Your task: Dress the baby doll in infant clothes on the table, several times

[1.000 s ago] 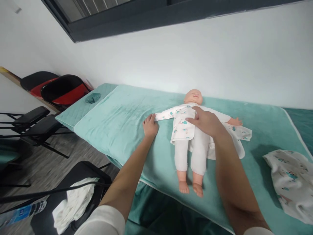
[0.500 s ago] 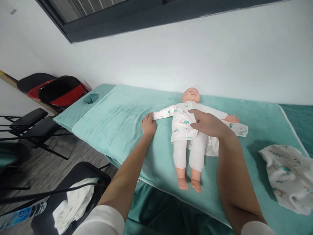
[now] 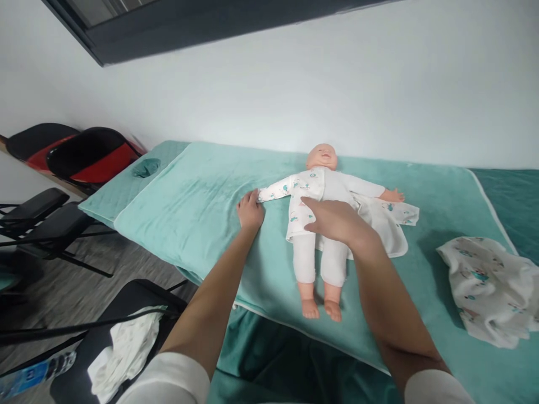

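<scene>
While my left hand (image 3: 250, 210), grip unclear, is at the doll's (image 3: 322, 156) cuff (image 3: 264, 194), my right hand (image 3: 334, 217) gapes, apparently mid-dressing; the loose sleeve (image 3: 407, 214) at right probably wants threading next.

1. Doll (image 3: 334, 186): bald, pinkish skin, on its back, face up, on the green-covered bed (image 3: 202, 191).
2. Pose: head (image 3: 322, 157) by bed's far long edge, bare feet (image 3: 310, 308) pointing to near long edge; arms spread sideways, legs straight, slightly apart.
3. Doll wears plain white undersuit (image 3: 332, 266), ends above ankles.
4. Printed jacket (image 3: 309, 182): white, small teal and pink figures, half on.
5. One sleeve (image 3: 275, 192) on the arm toward bed's left end; that front panel lies over chest, part hidden.
6. Other half spread flat beside torso, pale inside up; loose sleeve (image 3: 408, 214) flat, just nearside of doll's bare hand.
</scene>
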The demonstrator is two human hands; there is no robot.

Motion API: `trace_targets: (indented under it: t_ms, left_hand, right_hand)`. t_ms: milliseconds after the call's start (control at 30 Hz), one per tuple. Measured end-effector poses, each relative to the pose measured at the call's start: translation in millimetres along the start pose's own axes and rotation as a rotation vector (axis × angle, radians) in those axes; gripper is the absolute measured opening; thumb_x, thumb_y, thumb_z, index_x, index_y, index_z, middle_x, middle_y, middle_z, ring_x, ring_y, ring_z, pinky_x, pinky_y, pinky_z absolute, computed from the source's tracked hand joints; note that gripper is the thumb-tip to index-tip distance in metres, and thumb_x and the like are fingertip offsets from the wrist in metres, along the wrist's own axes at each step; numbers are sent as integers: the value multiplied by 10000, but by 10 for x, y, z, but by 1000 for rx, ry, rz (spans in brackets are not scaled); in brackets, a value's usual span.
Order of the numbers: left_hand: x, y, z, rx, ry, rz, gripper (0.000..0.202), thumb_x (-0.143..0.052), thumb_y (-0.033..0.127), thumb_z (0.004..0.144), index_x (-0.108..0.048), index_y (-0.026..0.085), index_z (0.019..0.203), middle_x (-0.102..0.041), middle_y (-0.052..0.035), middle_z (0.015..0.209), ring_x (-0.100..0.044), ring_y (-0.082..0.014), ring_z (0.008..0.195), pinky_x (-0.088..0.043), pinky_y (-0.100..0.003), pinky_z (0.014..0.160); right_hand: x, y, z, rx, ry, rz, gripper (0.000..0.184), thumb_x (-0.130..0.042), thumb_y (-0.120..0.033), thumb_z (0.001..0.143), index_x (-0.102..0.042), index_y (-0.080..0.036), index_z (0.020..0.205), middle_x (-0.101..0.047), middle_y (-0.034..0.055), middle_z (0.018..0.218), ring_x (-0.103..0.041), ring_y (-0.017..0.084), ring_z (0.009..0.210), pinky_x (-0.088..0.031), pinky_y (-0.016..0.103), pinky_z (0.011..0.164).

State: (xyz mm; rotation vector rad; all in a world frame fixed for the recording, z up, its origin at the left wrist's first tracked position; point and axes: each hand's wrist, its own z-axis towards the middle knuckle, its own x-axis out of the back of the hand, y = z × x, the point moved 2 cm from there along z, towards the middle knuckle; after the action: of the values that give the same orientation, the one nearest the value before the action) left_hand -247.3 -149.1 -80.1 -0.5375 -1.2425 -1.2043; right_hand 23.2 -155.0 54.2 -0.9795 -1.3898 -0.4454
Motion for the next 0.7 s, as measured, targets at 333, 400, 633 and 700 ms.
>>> trace_targets:
  t_ms: [333,400,633,700]
  left_hand:
    - [25,11,-17,-44,-9,0,589,-425,213,927,-492,276,1509,-455,-57,1611,-459,-246,1452,-378,-431,1178]
    - [28,19,-20,-77,-16,-10,594,-436,222,920,-491,276,1509,-430,-42,1630,-444,-240,1465,-361,-420,1198]
    - [0,21,-1,-64,-25,-13,520,-429,313,969,-530,269,1478,-528,-32,1563,-484,-241,1427,-347,-408,1208]
    - [-16,11,11,-42,-23,-11,509,-417,331,984,-540,244,1470,-588,-56,1503,-516,-249,1392,-365,-412,1191]
  right_hand:
    - [156,304,-212,-32,-100,82,708,-598,-315,907,-403,-280,1588,-707,103,1306,-670,356,1165,-507,430,905]
    - [178,371,-229,-39,-108,102,713,-605,-347,896,-410,-306,1581,-714,88,1295,-678,355,1144,-515,425,880]
    - [170,516,-216,-30,-175,280,736,-617,-401,880,-402,-329,1580,-774,33,1006,-721,301,945,-530,394,798]
    - [180,626,-211,-37,-174,361,739,-626,-446,881,-404,-327,1575,-777,26,995,-721,290,937,-539,394,801]
